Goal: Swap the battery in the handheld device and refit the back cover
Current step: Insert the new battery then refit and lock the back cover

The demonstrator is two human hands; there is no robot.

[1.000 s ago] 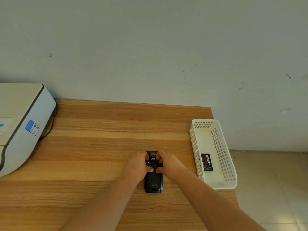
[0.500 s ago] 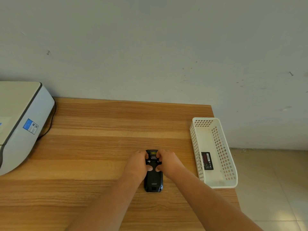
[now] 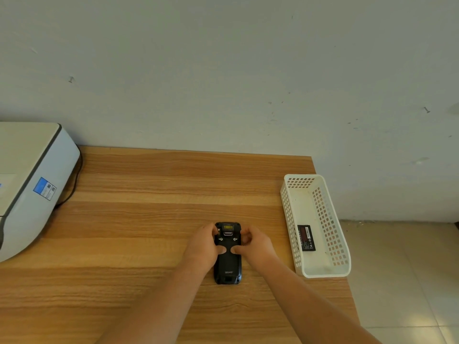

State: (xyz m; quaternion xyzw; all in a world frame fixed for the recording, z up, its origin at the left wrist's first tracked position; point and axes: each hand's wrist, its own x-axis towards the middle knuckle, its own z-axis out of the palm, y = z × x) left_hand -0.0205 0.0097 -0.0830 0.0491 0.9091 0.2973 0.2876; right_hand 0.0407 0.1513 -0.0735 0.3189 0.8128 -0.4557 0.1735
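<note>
A black handheld device [image 3: 228, 266] lies face down on the wooden table [image 3: 149, 219], its back cover on and two small latches showing near the top. My left hand [image 3: 202, 247] grips its left side and my right hand [image 3: 255, 244] its right side. Both thumbs press on the middle of the back cover, tips almost touching. A black battery [image 3: 306, 237] with a red label lies flat in the white basket [image 3: 323, 271] to the right.
A white and grey printer [image 3: 29, 184] with a black cable stands at the table's left. The basket sits at the table's right edge, partly over it. A pale wall runs behind the table; tiled floor lies to the right.
My thumbs have slid down from the latch area near the device's top to the middle of the back cover, uncovering the two latches. The device has stayed in place.
</note>
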